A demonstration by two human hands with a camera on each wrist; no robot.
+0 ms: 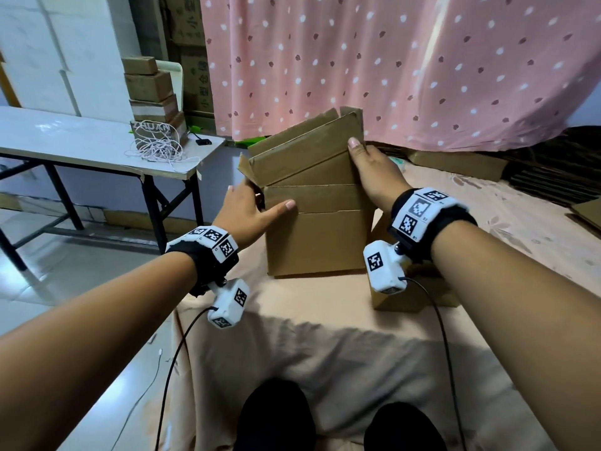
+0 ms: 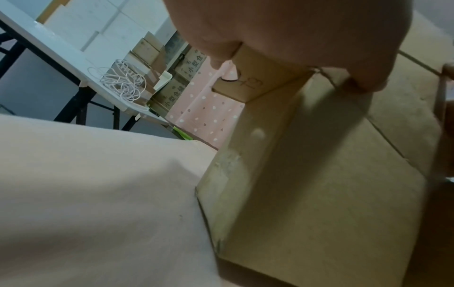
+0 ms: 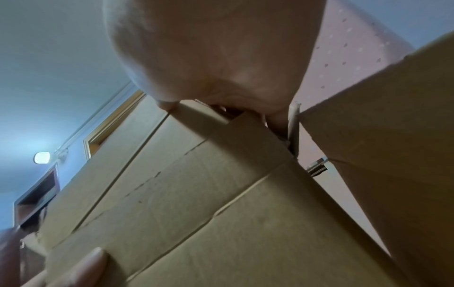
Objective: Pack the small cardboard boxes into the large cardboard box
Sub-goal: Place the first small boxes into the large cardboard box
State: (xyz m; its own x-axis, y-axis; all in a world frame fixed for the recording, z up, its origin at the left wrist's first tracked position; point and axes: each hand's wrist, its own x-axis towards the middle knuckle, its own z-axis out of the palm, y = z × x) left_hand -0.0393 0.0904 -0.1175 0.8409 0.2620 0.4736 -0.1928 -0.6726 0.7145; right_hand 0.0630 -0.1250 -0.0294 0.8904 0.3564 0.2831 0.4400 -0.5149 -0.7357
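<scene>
Two hands bracket the large cardboard box (image 1: 317,222), which stands on the bed (image 1: 325,353) directly ahead. The left hand (image 1: 250,213) grips its left top corner, thumb across the front and fingers behind; the right hand (image 1: 374,170) pinches the raised right flap (higher, farther back). Another small cardboard box (image 1: 409,294) lies just beside it, nearer the right hand.

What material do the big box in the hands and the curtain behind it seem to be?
Box: brown corrugated cardboard, matte; creased fold lines and raw flap edges show. Curtain: thin pink fabric, probably cotton or polyester; it hangs in soft folds and light passes through.
</scene>
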